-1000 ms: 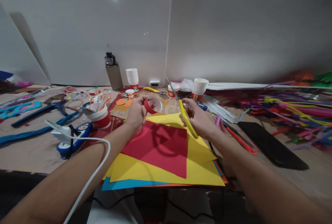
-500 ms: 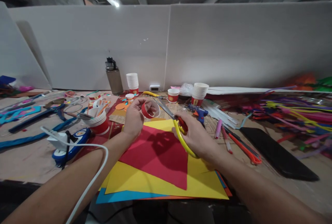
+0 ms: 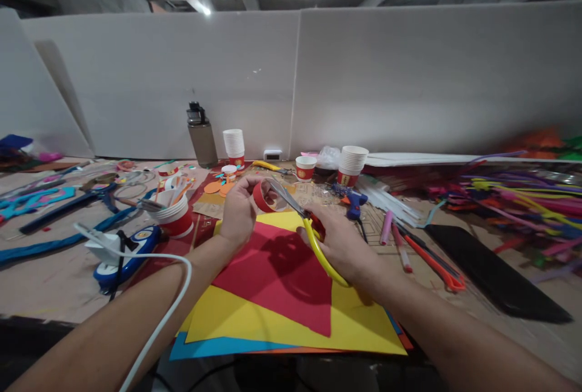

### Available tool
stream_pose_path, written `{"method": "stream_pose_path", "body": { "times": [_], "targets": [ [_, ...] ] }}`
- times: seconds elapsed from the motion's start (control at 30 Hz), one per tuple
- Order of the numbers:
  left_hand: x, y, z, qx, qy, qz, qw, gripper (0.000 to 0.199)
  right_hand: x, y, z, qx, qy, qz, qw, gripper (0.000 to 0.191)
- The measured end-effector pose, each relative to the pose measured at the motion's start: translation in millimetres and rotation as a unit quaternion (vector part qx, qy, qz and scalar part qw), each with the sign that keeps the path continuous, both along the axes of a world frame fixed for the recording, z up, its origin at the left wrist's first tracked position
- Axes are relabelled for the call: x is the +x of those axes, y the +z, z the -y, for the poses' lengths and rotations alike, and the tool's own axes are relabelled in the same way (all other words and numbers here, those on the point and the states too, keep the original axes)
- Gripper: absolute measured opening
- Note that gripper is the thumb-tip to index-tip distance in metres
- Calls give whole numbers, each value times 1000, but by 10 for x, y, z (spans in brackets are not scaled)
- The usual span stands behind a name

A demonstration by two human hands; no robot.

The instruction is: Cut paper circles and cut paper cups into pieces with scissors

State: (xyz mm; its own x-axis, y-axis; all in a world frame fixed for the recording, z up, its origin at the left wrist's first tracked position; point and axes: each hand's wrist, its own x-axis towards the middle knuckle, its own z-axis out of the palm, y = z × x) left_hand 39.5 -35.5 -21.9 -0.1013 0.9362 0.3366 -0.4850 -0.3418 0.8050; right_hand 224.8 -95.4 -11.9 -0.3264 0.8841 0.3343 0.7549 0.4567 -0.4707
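Observation:
My left hand (image 3: pixel 240 209) pinches a red and white paper cup ring (image 3: pixel 262 197) above the paper sheets. In my right hand (image 3: pixel 336 237) are yellow-handled scissors (image 3: pixel 318 252), their blades reaching to the ring's right side. Whether the blades touch or only overlap the ring is hard to tell. Below both hands lies a red sheet (image 3: pixel 277 283), crossed by their shadow, on top of yellow sheets (image 3: pixel 364 325). A blue sheet (image 3: pixel 218 346) sticks out under the yellow at the front edge.
Left stand a cup of tools (image 3: pixel 175 219) and a blue-white power strip (image 3: pixel 125 262) with a white cable over my left forearm. Behind are cup stacks (image 3: pixel 352 168) and a bottle (image 3: pixel 203 140). Right lie a glue gun (image 3: pixel 354 203), a cutter (image 3: pixel 431 262) and a black case (image 3: pixel 495 271).
The scissor blades have moved left against the ring's outline, and the ring is turned somewhat in my left hand. The whole view has shifted slightly.

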Motion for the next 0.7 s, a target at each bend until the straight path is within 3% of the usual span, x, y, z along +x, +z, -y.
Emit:
{"method": "stream_pose_path", "body": {
  "times": [0.17,0.47,0.7],
  "targets": [
    [-14,-15,-20,1,3,4,1000,27,23,-41,-23,8,8,5,1000,15],
    [-8,69,39,-6,-34,17,999,30,48,-60,-44,23,19,-9,1000,19],
    [-65,66,-16,-22,-92,-1,995,23,36,-32,-30,11,34,-20,999,12]
  ]
}}
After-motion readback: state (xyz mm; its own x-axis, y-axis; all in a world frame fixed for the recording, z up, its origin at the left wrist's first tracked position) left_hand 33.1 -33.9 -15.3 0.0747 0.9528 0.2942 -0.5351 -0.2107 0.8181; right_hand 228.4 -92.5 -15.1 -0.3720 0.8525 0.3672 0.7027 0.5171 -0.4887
